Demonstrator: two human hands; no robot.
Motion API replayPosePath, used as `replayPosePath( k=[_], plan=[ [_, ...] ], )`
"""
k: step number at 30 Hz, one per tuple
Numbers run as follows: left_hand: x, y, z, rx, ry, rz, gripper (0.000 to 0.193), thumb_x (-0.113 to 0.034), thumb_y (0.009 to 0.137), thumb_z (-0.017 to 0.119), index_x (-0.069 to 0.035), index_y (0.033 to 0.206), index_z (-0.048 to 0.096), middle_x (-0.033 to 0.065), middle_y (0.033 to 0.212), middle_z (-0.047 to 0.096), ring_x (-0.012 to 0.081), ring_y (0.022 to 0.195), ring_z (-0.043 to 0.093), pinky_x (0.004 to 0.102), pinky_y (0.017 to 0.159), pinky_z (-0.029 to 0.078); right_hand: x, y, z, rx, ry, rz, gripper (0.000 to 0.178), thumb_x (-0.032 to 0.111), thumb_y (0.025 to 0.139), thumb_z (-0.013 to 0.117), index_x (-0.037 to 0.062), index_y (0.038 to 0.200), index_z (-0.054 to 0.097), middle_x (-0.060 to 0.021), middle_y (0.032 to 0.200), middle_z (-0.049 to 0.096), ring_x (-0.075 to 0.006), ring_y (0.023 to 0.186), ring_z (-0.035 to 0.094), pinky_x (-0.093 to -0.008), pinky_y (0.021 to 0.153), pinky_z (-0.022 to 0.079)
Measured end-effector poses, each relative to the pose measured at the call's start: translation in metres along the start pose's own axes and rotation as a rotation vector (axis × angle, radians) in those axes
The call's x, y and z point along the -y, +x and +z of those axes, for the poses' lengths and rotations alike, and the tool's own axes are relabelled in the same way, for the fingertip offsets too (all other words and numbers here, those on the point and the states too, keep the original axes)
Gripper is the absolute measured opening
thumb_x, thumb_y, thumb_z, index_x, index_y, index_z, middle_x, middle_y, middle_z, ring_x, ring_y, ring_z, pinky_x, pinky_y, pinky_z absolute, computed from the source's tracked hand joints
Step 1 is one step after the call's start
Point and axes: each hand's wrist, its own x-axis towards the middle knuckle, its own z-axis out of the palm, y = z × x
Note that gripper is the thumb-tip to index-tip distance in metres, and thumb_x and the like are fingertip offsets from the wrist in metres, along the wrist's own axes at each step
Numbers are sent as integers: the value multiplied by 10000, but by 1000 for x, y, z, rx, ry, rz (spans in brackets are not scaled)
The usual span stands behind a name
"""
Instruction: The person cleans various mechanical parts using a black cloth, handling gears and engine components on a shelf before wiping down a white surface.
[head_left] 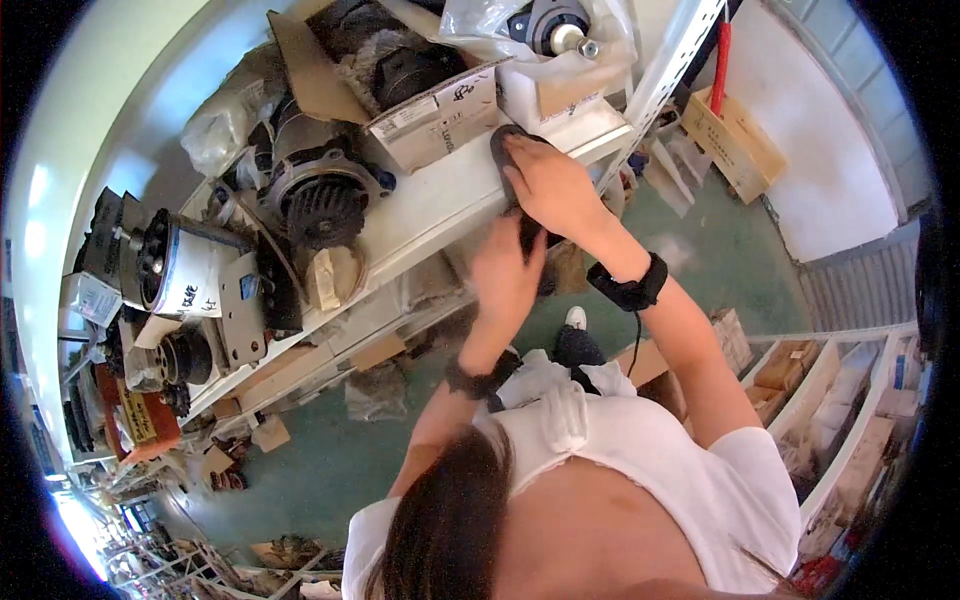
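Note:
A dark grey cloth [504,150] lies against the shelf board beside an open carton. My right hand [553,190] presses on it from above, fingers bent over its edge. Lower down, in front of the shelf's edge, my left hand [503,272] has the dark hanging end between its thumb and fingers; this hand is slightly blurred. The white shelf [425,215] carries the open cardboard box [440,120], with dark parts in plastic wrap inside. Left of the box sits a motor-like metal part [318,185] with a toothed gear.
A white cylindrical part [195,268] stands at the shelf's left. Above my right hand, a plastic-wrapped part [555,30] rests on a box. A carton [732,145] is on the green floor [330,480]. Behind me on the right is another rack [850,420] with boxes.

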Motion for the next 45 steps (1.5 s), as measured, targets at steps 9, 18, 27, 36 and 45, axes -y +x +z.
replayPosePath(
  k=[9,18,27,36,45],
  plan=[
    [10,-7,-11,7,-79,-41,282,-141,722,583,-17,954,482,178,843,540,363,718,538,412,592,437,3,1,9,6,16,-164,318,130,768,473,-45,1030,508,-186,1079,516,-313,1023,473,-360,879,373],
    [52,-65,-87,-91,123,-274,309,-159,756,572,8,1004,496,185,801,548,299,669,538,343,578,418,84,3,64,-66,91,-377,339,157,738,496,-72,986,526,-180,1045,541,-291,1012,495,-367,870,382],
    [38,-78,-83,-54,126,-327,284,-167,736,566,-16,965,490,169,817,535,335,681,538,393,591,433,84,-10,64,-52,223,-560,314,132,724,530,-10,1005,539,-116,1056,545,-243,1024,480,-333,868,374],
    [10,-14,-11,62,42,-61,246,-195,766,552,-15,911,468,178,838,527,369,682,537,431,554,431,12,-1,15,0,87,-182,307,96,721,482,-15,1004,521,-161,1032,543,-310,937,518,-358,813,424],
    [1,6,9,112,-82,-76,264,-149,755,545,-1,952,449,184,880,525,379,706,534,431,565,436,-6,-1,10,-36,-18,-2,299,88,757,464,-22,1032,505,-162,1070,524,-299,1005,484,-354,840,405]
  ],
)
